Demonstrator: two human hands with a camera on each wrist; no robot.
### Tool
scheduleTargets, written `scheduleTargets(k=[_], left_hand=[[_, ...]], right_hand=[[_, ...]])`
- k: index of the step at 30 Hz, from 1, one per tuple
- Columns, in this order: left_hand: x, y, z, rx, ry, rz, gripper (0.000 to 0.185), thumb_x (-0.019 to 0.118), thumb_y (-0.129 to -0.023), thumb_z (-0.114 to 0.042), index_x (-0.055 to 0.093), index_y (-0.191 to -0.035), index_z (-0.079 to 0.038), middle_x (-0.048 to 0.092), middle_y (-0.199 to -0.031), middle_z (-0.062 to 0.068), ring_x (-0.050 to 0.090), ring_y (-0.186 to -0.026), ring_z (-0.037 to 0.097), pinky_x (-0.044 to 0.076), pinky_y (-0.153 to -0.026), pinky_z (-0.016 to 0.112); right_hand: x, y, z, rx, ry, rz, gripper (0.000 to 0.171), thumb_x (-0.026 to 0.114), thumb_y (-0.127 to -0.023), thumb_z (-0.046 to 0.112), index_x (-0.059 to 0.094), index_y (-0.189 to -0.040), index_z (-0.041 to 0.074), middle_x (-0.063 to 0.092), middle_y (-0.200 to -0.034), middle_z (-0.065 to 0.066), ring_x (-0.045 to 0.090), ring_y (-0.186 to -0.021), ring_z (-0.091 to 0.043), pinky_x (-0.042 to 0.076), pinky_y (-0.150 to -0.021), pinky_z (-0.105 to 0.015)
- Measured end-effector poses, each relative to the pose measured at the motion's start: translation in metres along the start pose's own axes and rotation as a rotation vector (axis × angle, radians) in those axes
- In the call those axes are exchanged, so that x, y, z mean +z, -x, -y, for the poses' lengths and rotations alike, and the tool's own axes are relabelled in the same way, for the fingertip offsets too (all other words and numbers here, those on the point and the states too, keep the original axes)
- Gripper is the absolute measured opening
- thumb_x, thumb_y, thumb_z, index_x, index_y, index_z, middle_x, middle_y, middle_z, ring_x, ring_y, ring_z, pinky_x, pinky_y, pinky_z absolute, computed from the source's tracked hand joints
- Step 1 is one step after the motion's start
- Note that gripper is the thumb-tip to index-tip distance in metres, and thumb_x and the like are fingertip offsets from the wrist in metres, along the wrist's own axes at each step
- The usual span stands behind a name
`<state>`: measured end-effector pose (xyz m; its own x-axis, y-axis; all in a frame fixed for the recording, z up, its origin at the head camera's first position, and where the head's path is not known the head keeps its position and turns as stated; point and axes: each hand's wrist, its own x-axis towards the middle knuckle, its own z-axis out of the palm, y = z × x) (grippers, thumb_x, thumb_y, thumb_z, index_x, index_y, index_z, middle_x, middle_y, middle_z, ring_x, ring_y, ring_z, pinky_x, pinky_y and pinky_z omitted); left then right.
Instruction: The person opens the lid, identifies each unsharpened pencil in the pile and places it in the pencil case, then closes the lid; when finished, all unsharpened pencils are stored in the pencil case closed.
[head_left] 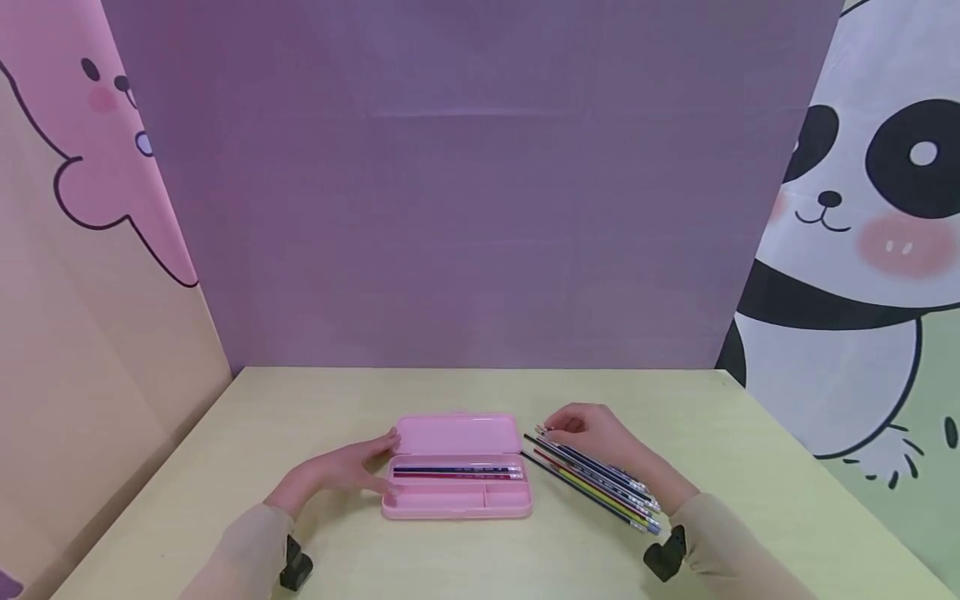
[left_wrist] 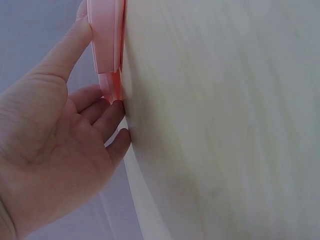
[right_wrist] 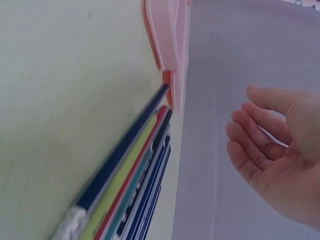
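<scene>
An open pink pencil case [head_left: 456, 496] lies at the table's middle, its lid [head_left: 457, 435] standing up at the back. Two pencils [head_left: 457, 472] lie in its long compartment. My left hand [head_left: 375, 467] rests against the case's left end with straight fingers; in the left wrist view the thumb [left_wrist: 70, 45] lies along the case [left_wrist: 106, 45]. A loose row of several coloured pencils [head_left: 596, 482] lies to the right of the case. My right hand [head_left: 561, 427] hovers over their far ends, fingers relaxed, holding nothing [right_wrist: 272, 150]. The pencils [right_wrist: 132, 185] point toward the case corner [right_wrist: 170, 85].
The pale yellow-green table [head_left: 450, 392] is walled by a purple backdrop [head_left: 465, 208], a pink cartoon panel [head_left: 82, 250] on the left and a panda panel [head_left: 862, 250] on the right. Black wrist mounts [head_left: 295, 567] sit on both forearms.
</scene>
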<state>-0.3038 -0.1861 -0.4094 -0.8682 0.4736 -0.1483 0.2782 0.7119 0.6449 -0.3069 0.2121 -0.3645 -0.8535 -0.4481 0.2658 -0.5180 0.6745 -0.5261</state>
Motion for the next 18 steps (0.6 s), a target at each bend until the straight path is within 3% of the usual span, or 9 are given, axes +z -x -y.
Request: scheduleTargets(k=[11,18], left_hand=[[-0.001,0.000,-0.001,0.008,0.003,0.009,0.100,0.076,-0.074,-0.043,0.020,-0.150,-0.010,0.013,-0.157,0.014,0.013,-0.143,0.037,0.015,-0.115,0.054],[-0.002,0.001,-0.004,0.015,0.006,0.019,0.100,0.076,-0.075,-0.041,0.019,-0.150,-0.008,0.011,-0.157,0.015,0.012,-0.143,0.037,0.015,-0.115,0.054]], right_hand=[[-0.014,0.014,-0.023,0.064,0.022,-0.023,0.021,0.065,-0.088,0.022,0.068,-0.103,0.008,0.069,-0.093,-0.001,0.062,-0.081,-0.013,0.053,-0.073,-0.021],[-0.024,0.025,-0.028,0.065,0.034,-0.027,0.024,0.064,-0.089,0.022,0.068,-0.103,0.003,0.070,-0.092,-0.003,0.062,-0.079,-0.014,0.053,-0.071,-0.023]])
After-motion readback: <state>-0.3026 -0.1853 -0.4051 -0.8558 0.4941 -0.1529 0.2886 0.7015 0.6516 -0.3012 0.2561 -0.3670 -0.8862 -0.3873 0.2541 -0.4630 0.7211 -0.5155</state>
